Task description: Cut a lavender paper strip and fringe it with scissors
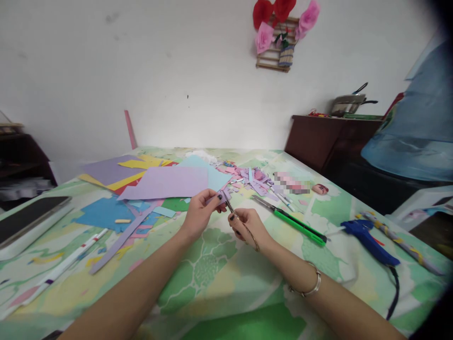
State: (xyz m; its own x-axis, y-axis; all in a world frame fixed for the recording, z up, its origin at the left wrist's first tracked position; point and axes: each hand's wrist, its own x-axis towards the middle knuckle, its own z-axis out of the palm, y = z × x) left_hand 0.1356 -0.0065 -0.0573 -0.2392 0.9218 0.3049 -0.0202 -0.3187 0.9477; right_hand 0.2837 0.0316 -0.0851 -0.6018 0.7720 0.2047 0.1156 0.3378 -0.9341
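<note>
My left hand (202,211) pinches a small piece of purple paper (224,194) between thumb and fingers above the table. Closed around the handles of a pair of scissors (230,206), my right hand (250,228) holds the blades up against that piece. Behind my left hand lies a large light purple sheet (166,182), overlapping a light blue sheet (218,177). A heap of purple and pink paper scraps (256,178) is just beyond the scissors. To the right of my right hand rests a green utility knife (300,227) with its blade out.
A blue glue gun (371,242) with a black cord and a braided strip (399,243) lie at the right. On the left are blue paper (102,212), a long purple strip (120,243), a white stick (67,267) and a phone-like black device (28,219). A large water bottle (417,118) stands far right.
</note>
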